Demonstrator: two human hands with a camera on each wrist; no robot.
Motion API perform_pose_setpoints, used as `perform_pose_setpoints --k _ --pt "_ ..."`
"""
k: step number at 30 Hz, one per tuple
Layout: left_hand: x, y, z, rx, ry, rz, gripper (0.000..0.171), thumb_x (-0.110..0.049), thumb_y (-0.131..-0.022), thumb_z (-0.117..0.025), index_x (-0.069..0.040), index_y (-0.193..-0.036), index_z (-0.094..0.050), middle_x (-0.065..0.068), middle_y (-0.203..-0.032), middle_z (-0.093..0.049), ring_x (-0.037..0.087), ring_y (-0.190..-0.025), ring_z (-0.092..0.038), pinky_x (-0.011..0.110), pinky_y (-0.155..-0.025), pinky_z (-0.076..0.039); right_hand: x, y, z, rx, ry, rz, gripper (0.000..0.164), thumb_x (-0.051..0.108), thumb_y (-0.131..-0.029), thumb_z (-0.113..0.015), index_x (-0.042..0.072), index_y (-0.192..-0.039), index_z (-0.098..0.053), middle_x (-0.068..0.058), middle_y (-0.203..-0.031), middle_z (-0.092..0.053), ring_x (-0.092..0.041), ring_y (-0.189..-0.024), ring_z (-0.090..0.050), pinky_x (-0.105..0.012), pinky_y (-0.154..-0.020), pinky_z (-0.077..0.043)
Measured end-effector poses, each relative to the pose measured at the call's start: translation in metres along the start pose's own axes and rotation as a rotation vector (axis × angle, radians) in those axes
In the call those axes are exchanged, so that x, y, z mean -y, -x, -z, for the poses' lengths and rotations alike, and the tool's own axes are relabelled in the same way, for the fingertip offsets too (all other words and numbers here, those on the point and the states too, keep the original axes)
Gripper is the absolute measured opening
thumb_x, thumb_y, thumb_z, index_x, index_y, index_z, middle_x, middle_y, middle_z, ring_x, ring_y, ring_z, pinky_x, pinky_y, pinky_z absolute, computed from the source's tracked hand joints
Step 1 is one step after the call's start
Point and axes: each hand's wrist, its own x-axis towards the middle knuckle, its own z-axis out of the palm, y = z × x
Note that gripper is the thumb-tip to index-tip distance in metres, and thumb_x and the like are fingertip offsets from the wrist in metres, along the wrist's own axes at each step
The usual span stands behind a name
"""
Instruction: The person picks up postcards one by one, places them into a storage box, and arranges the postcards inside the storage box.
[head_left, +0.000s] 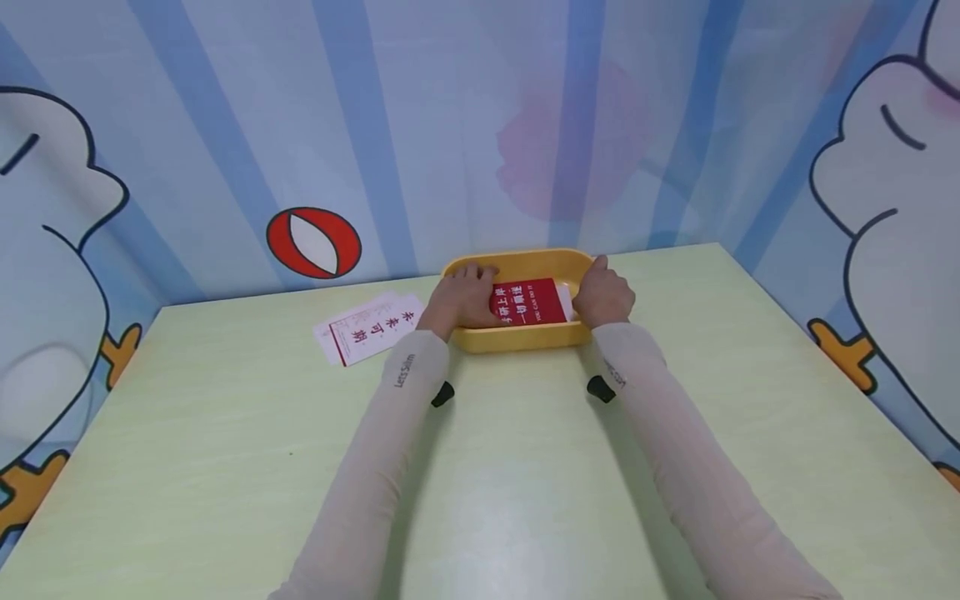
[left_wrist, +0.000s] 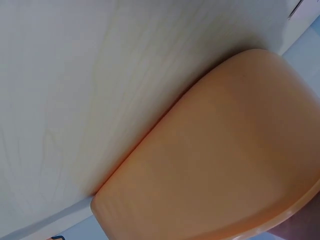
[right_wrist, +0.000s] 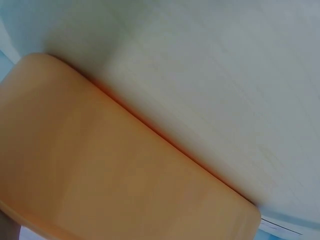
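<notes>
A yellow tray (head_left: 525, 337) sits on the table near the back wall, and its outer side fills much of both wrist views. Inside lies a red card (head_left: 531, 302) with white lettering, with white cards (head_left: 565, 300) showing under its right end. My left hand (head_left: 463, 300) reaches over the tray's left end and holds the left end of the red card, fingers at the far side and thumb at the near side. My right hand (head_left: 603, 296) grips the tray's right end, with fingers curled at the rim.
Several white and pink cards (head_left: 375, 327) with red lettering lie fanned on the table (head_left: 517, 467), left of the tray. A printed blue backdrop (head_left: 450, 125) rises directly behind the table. Dark wrist cameras (head_left: 600, 389) hang under both sleeves.
</notes>
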Motion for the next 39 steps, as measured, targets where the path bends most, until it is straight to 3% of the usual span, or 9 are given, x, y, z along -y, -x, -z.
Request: perform_pose_setpoints --k 15,32,39 --pt "0.0014 -0.0033 -0.0035 -0.008 0.018 0.002 0.096 -0.065 -0.079 -0.063 -0.018 -0.153 -0.025 0.011 -0.151 -0.035 0.027 -0.138 -0.035 0.045 -0.119 -0.027 0.0017 -0.0008 0.0 0.03 -0.001 -0.025 0.054 0.022 -0.093 -0.058 -0.003 -0.133 -0.031 -0.021 -0.112 -0.063 -0.033 -0.096 -0.066 -0.048 -0.09 -0.055" --pt "0.0038 -0.002 -0.0025 -0.041 0.061 -0.022 0.089 -0.06 -0.08 -0.066 -0.019 -0.151 -0.031 0.008 -0.149 -0.04 0.025 -0.137 -0.037 0.046 -0.119 -0.026 0.0022 -0.003 -0.0016 0.002 -0.01 -0.011 0.051 0.021 -0.093 -0.057 -0.003 -0.131 -0.033 -0.021 -0.11 -0.063 -0.034 -0.097 -0.066 -0.048 -0.088 -0.056" --pt "0.005 -0.0005 -0.0009 -0.076 0.179 -0.025 0.076 -0.056 -0.083 -0.064 -0.019 -0.144 -0.04 0.005 -0.143 -0.046 0.023 -0.129 -0.041 0.049 -0.115 -0.034 0.0033 -0.0044 0.0001 0.002 -0.005 -0.006 0.051 0.021 -0.093 -0.056 -0.003 -0.132 -0.032 -0.021 -0.11 -0.063 -0.034 -0.097 -0.066 -0.048 -0.087 -0.056"
